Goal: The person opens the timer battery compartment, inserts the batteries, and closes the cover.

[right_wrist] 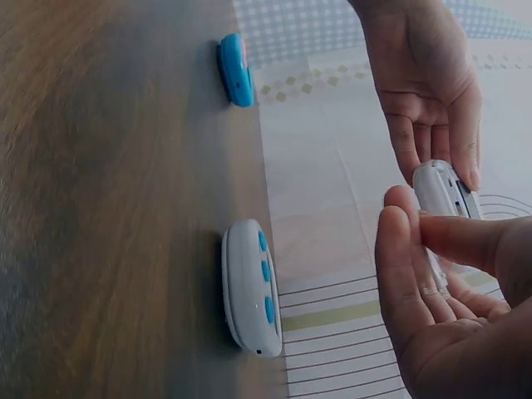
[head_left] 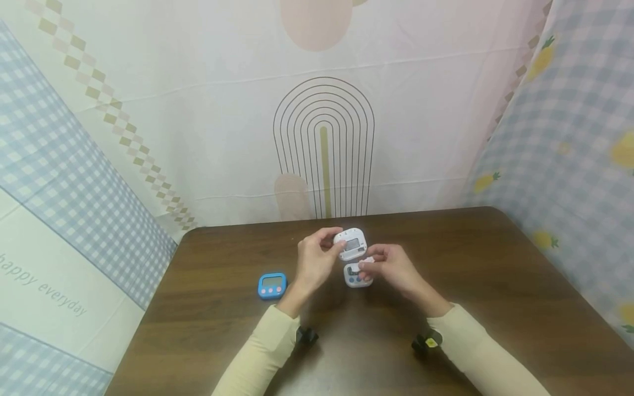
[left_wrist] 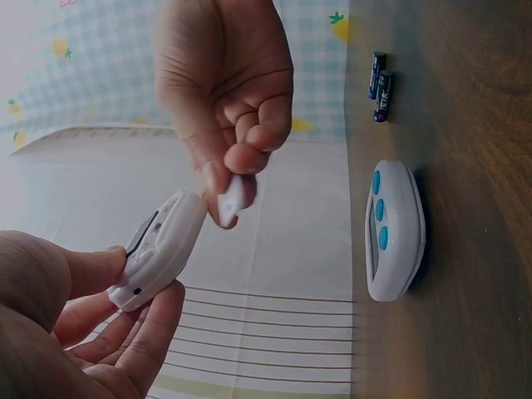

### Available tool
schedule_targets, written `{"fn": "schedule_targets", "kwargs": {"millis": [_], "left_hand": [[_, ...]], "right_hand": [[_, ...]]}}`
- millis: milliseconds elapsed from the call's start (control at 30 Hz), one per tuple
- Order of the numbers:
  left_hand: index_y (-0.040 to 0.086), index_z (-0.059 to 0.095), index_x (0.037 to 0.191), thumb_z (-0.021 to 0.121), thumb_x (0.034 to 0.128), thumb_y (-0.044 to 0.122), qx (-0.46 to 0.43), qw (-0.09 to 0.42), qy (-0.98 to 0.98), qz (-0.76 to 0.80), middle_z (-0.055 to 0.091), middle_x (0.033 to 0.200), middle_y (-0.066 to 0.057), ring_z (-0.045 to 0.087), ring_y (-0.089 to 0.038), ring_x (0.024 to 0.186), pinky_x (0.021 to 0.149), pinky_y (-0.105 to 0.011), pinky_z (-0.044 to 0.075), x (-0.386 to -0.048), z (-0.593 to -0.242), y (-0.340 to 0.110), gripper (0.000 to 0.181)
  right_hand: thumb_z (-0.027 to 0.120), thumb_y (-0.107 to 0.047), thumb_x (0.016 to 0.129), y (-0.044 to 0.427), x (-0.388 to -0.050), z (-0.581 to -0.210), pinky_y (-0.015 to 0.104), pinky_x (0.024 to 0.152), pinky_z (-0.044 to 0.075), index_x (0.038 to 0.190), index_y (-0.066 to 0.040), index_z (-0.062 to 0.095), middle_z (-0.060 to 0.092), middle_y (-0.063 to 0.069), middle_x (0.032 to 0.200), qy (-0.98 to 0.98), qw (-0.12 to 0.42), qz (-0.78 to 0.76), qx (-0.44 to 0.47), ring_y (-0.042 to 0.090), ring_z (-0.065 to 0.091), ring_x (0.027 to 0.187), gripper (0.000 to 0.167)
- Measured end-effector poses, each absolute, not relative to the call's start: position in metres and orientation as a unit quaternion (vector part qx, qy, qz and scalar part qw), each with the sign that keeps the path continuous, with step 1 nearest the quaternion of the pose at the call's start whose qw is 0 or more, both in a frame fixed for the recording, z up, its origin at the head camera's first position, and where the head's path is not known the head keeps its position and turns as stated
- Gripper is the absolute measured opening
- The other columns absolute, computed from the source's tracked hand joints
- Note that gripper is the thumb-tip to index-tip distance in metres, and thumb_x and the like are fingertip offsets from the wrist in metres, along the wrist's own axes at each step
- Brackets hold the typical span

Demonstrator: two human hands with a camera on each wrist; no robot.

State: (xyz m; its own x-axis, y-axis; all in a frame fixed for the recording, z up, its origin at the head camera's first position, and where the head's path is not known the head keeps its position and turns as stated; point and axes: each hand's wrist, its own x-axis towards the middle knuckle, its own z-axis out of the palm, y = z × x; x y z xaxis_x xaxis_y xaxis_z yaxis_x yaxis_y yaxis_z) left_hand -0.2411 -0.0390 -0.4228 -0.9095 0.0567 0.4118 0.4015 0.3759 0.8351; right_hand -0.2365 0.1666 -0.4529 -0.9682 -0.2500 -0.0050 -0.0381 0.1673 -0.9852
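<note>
My left hand holds up a white digital timer, thumb on one face and fingers behind. Between thumb and fingertips of my right hand is a small white plastic piece, close to the held timer's edge; it looks like a battery cover, slightly blurred. Below both hands a second white timer with blue buttons lies on the table, partly covered by the right fingers in the head view.
A blue timer with pink buttons lies on the brown wooden table, left of the left hand. Two dark batteries lie side by side past the second white timer. Patterned cloths hang behind and at both sides.
</note>
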Motion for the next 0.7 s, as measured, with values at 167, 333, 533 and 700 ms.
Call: {"fn": "schedule_targets", "kwargs": {"millis": [167, 333, 533, 700], "left_hand": [[0.003, 0.077, 0.12, 0.081, 0.093, 0.006, -0.14, 0.155, -0.815, -0.541, 0.081, 0.105, -0.012, 0.076, -0.022, 0.086, 0.076, -0.029, 0.064, -0.2403, -0.422, -0.0392, 0.027], [0.002, 0.077, 0.119, 0.08, 0.0932, 0.005, -0.142, 0.151, -0.813, -0.544, 0.08, 0.106, -0.012, 0.076, -0.022, 0.086, 0.076, -0.028, 0.064, -0.2398, -0.4218, -0.0395, 0.027], [0.003, 0.077, 0.119, 0.08, 0.0931, 0.005, -0.146, 0.156, -0.814, -0.541, 0.08, 0.105, -0.012, 0.075, -0.022, 0.086, 0.077, -0.029, 0.064, -0.2405, -0.4224, -0.0393, 0.026], [0.004, 0.077, 0.118, 0.08, 0.0938, 0.005, -0.147, 0.153, -0.815, -0.54, 0.08, 0.104, -0.011, 0.075, -0.021, 0.085, 0.076, -0.029, 0.063, -0.2398, -0.4237, -0.0397, 0.024]], "right_hand": [[0.076, 0.001, 0.092, 0.1648, -0.2355, -0.4545, 0.034, 0.07, 0.066, 0.099, 0.006, 0.074, 0.078, 0.015, 0.084, 0.791, 0.064, -0.598, -0.111, 0.021, 0.076, 0.072, 0.009], [0.077, 0.0, 0.09, 0.1635, -0.2335, -0.4535, 0.035, 0.068, 0.065, 0.093, -0.001, 0.074, 0.076, 0.013, 0.094, 0.82, 0.043, -0.558, -0.125, 0.021, 0.074, 0.074, 0.004], [0.08, -0.003, 0.088, 0.1632, -0.2338, -0.453, 0.033, 0.062, 0.058, 0.088, -0.007, 0.075, 0.075, 0.006, 0.089, 0.859, 0.026, -0.492, -0.14, 0.021, 0.065, 0.072, 0.006], [0.084, -0.005, 0.086, 0.1624, -0.234, -0.4552, 0.03, 0.067, 0.052, 0.084, -0.011, 0.076, 0.074, 0.0, 0.084, 0.875, 0.024, -0.459, -0.153, 0.018, 0.061, 0.077, 0.01]]}}
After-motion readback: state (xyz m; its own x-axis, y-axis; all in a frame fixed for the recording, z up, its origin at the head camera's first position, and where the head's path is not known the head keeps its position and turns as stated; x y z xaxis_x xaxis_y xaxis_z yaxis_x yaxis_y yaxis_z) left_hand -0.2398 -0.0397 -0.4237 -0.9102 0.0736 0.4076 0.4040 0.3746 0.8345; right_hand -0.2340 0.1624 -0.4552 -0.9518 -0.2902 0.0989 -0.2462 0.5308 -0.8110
